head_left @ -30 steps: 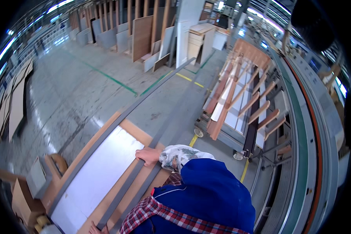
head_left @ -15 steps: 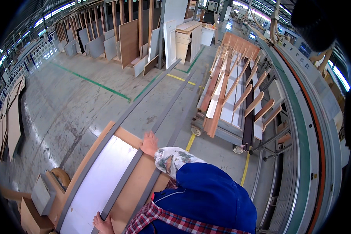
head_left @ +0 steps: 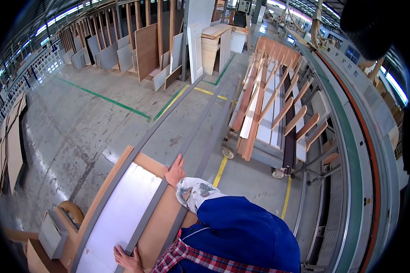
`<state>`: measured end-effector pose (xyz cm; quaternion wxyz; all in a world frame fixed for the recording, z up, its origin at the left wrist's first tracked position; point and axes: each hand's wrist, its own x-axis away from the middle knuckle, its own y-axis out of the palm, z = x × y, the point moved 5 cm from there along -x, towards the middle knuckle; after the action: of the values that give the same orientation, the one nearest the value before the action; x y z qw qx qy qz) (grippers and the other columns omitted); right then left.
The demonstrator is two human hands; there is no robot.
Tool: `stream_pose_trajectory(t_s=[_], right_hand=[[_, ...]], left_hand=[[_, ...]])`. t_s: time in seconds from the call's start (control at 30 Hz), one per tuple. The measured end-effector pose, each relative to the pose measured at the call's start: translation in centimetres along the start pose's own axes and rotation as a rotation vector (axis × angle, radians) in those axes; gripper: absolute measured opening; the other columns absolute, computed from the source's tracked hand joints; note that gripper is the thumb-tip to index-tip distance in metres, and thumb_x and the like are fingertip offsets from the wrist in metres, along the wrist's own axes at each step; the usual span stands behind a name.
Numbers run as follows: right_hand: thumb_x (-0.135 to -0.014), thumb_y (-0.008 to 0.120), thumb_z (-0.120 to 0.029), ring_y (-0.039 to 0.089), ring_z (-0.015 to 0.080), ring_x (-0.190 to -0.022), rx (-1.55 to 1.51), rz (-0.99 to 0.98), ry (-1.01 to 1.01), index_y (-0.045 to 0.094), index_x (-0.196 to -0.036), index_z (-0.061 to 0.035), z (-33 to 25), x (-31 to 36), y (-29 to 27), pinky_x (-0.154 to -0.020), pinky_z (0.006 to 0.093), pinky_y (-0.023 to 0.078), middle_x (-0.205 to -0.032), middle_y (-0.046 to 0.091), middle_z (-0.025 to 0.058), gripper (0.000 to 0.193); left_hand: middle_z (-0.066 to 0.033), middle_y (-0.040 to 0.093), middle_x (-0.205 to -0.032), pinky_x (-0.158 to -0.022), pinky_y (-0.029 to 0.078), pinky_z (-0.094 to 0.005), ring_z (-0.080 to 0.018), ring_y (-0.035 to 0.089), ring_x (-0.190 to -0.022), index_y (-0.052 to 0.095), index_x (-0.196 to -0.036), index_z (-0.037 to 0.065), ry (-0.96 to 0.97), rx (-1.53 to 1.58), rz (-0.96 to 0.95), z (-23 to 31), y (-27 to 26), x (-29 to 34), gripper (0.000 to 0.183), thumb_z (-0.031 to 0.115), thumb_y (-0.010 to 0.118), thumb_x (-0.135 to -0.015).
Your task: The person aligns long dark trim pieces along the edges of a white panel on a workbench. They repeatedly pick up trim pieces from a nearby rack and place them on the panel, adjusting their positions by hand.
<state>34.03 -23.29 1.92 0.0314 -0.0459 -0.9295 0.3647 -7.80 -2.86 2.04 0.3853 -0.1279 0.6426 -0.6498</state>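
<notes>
Three long grey strips lie lengthwise over a brown board (head_left: 157, 218) and a white panel (head_left: 118, 214), reaching beyond the board's far end over the floor. My right hand (head_left: 174, 172) is on the middle grey strip (head_left: 146, 216) at that far end, its thumb and fingers about the strip, one finger stretched along it. Lower down, my left hand (head_left: 129, 259) straddles the same strip, fingers on its left side and thumb on its right. A left grey strip (head_left: 107, 191) runs along the white panel's outer edge. My right forearm partly covers the right grey strip (head_left: 174, 227).
A wheeled cart (head_left: 259, 143) loaded with wooden and white boards stands to the right, beside a long machine (head_left: 346, 118) with a green band. Sheets lean on a rack (head_left: 146, 52) at the back. Cardboard (head_left: 13, 141) stands at left, near boxes (head_left: 52, 236).
The view has shifted slightly. My left hand sits a little higher and further right in the picture, still at the middle strip. One finger of my right hand is now stretched out more.
</notes>
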Motion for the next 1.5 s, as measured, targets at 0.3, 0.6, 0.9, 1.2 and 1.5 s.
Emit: stream_pose_trajectory(t_s=[0.3,0.6,0.9,1.2,1.5], right_hand=[[-0.083,0.05,-0.045,0.055,0.0464,-0.094,-0.025,0.001,-0.027,0.013,-0.14,-0.0022,1.1,-0.4,1.2,-0.08,0.0497,0.045,-0.129,0.038,0.0261,0.08],[-0.087,0.044,-0.045,0.059,0.0427,-0.083,0.064,-0.085,-0.092,0.012,-0.141,-0.0021,1.7,-0.7,2.3,-0.072,0.0496,0.047,-0.115,0.054,0.0249,0.076],[-0.085,0.046,-0.046,0.061,0.0422,-0.067,0.135,0.001,-0.063,0.029,-0.13,0.0027,1.2,-0.6,3.0,-0.062,0.0501,0.049,-0.072,0.064,0.0213,0.069],[-0.085,0.046,-0.048,0.062,0.042,-0.066,0.18,0.068,-0.093,0.055,-0.086,0.0005,0.2,0.1,1.8,-0.062,0.0506,0.049,-0.068,0.062,0.0225,0.049],[-0.085,0.044,-0.048,0.061,0.0428,-0.067,0.15,-0.001,-0.086,0.055,-0.087,0.001,0.3,-0.2,1.8,-0.064,0.0504,0.049,-0.071,0.063,0.0234,0.051]], left_hand=[[-0.019,0.047,-0.126,-0.096,0.03,-0.0464,-0.0358,0.043,-0.115,0.046,-0.124,0.002,-0.052,-0.001,0.045,0.4,-0.6,0.3,0.068,0.048,0.061,-0.077],[-0.0189,0.046,-0.127,-0.101,0.026,-0.0471,-0.0353,0.041,-0.117,0.045,-0.125,0.0,-0.108,0.006,0.07,0.2,-0.7,0.1,0.061,0.044,0.055,-0.083],[-0.0193,0.045,-0.128,-0.102,0.025,-0.0471,-0.0361,0.04,-0.119,0.044,-0.125,-0.001,-0.103,0.012,0.053,0.0,-0.4,0.2,0.061,0.041,0.056,-0.083],[-0.019,0.047,-0.127,-0.1,0.026,-0.0472,-0.0358,0.041,-0.118,0.045,-0.123,-0.001,-0.086,0.029,0.094,0.2,-0.8,0.1,0.059,0.041,0.057,-0.083],[-0.0182,0.048,-0.126,-0.099,0.027,-0.0465,-0.0353,0.041,-0.117,0.046,-0.122,0.0,-0.093,0.025,0.106,0.0,-0.6,0.2,0.058,0.041,0.058,-0.082]])
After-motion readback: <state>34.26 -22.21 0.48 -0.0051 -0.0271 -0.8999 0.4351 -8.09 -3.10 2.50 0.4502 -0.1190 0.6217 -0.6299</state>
